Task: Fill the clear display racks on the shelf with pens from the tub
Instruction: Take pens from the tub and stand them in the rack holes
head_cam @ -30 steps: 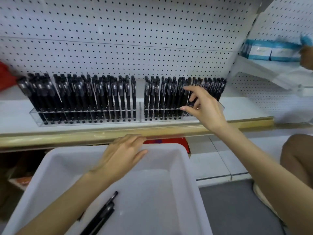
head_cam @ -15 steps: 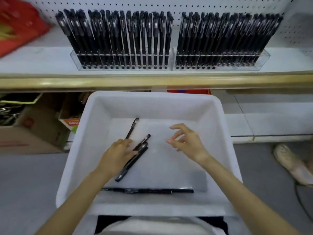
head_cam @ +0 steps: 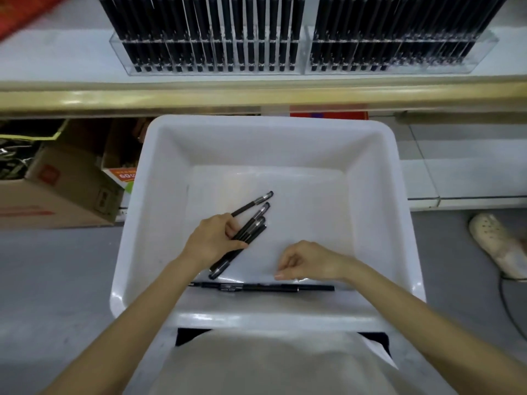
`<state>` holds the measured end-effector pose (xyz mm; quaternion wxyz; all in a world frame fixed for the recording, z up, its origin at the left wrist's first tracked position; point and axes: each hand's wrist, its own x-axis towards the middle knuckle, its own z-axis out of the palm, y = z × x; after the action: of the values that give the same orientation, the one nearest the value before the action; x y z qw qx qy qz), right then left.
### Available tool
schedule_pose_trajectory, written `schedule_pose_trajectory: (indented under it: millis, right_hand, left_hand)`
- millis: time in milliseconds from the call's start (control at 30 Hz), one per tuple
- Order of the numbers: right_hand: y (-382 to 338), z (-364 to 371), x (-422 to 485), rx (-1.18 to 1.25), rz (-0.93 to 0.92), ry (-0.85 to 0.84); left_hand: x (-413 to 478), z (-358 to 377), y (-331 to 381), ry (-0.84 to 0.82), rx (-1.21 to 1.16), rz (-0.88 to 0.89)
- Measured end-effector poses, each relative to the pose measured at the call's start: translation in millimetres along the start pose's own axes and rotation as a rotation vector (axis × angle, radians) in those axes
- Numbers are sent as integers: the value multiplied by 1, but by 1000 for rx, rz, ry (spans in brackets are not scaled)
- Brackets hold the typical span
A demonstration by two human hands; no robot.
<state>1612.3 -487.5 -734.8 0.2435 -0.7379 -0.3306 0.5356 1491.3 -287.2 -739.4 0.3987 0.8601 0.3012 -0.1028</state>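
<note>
A white tub sits in front of me below the shelf. My left hand grips a small bunch of black pens inside it, their caps fanning up to the right. Pens lie end to end along the tub's near wall. Just above them hovers my right hand, fingers curled and holding nothing. Two clear racks stand side by side on the shelf, the left rack and the right rack, both packed with upright black pens.
The shelf has a gold front edge. Cardboard boxes sit under it at the left. A person's light shoe rests on the grey floor at the right, beside a dark cable. Something red lies on the shelf's left end.
My right hand left the right rack and came down into the tub. My left hand moved from the tub's rim onto the loose pens and gathered them. My view tipped downward.
</note>
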Motion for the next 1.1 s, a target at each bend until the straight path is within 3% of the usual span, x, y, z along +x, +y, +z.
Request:
schedule_pose_trajectory:
  millis: [467,1100]
  right_hand:
    - [-8,10,1,-135,52,-88]
    - [-10,-4,-4,169,106,-73]
  left_hand:
    - [-1,3,9,-167,297,-36]
    - [1,-41,27,-211,-224,-26]
